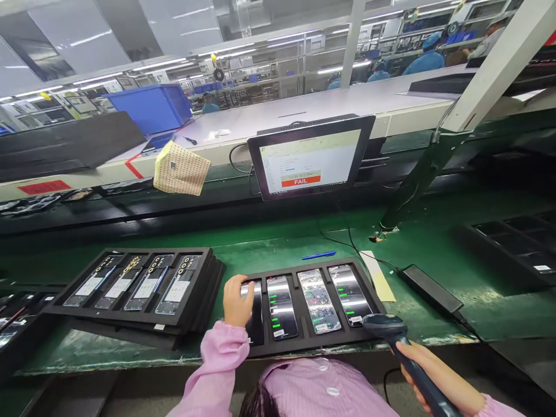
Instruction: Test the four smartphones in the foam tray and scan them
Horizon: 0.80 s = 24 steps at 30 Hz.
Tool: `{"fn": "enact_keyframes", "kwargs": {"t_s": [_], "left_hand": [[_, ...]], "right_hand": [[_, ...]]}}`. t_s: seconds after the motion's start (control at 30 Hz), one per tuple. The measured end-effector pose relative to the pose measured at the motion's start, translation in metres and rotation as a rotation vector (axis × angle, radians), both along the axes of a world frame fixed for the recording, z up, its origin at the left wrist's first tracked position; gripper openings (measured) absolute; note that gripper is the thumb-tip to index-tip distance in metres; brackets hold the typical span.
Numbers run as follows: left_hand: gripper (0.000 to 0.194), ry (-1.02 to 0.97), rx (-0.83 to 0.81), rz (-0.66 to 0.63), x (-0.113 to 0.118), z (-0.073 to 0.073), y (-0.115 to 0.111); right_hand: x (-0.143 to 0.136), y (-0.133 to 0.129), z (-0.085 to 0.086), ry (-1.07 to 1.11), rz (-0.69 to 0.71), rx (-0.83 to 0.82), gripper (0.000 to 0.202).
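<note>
Nearest the camera are dark hair (259, 402) and a pink garment (325, 388), at the near edge of the green worktop (260, 249). The right hand (423, 373) is closed around the handle of a dark handheld scanner (386, 325), whose head is just beside the right near corner of the black tray (303, 313). Whether its trigger is pressed, I cannot tell. The left hand (237, 304) is at the left end of this tray, with thumb and fingers somewhat apart, over the far part of the leftmost phone (256, 318). I cannot tell if it grips this phone or only rests there.

The tray holds four phones side by side. The second phone (281, 307) and the rightmost phone (351, 295) show green marks on dark screens; the third phone (319, 301) has a shiny, wrinkled surface. To the left, a stack of trays (214, 286) carries phones with their backs upward. On the far side stands a monitor (310, 162) with a red "FAIL" sign.

In my judgement, the scanner could knock the rightmost phone if it swings low. With small labels so close together, a badly aimed scanner could read the wrong one. If the left hand lifts only one end, the leftmost phone may slip or scratch. The cable (336, 238) could catch on the tray and drag it.
</note>
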<state>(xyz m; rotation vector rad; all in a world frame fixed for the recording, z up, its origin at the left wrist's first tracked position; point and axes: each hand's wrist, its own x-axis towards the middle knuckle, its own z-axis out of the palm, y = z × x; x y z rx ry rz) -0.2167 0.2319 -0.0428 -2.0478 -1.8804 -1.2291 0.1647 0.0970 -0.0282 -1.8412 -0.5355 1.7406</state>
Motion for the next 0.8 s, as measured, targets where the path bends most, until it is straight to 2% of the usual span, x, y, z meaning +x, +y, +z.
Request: {"fn": "enact_keyframes", "kwargs": {"t_s": [0.1, 0.17, 0.23, 0.3, 0.4, 0.6, 0.7, 0.8], "left_hand": [[0.016, 0.042, 0.136, -0.149, 0.032, 0.019, 0.015], [0.015, 0.041, 0.145, -0.195, 0.042, 0.022, 0.018], [0.016, 0.021, 0.105, -0.181, 0.042, 0.019, 0.017], [0.018, -0.013, 0.025, -0.103, 0.032, 0.012, 0.013], [0.023, -0.062, -0.155, 0.094, 0.004, -0.002, -0.002], [0.043, -0.193, -0.522, 0.482, -0.047, -0.037, -0.051], [0.049, -0.347, -0.706, 0.601, -0.053, -0.052, -0.072], [0.047, -0.417, -0.752, 0.614, -0.045, -0.062, -0.081]], "right_hand": [[-0.004, -0.001, 0.0, -0.025, -0.027, 0.042, 0.034], [-0.006, -0.001, 0.001, -0.021, -0.039, 0.056, 0.033], [-0.006, -0.001, 0.004, -0.011, -0.047, 0.044, 0.032], [-0.006, -0.001, 0.008, 0.001, -0.046, 0.024, 0.03], [-0.004, -0.001, 0.015, 0.017, -0.036, 0.005, 0.029], [0.002, -0.008, 0.012, 0.009, -0.055, -0.058, 0.034], [0.011, -0.006, 0.004, -0.045, -0.09, 0.051, 0.043], [0.021, 0.008, -0.006, -0.151, -0.13, 0.216, 0.049]]}}
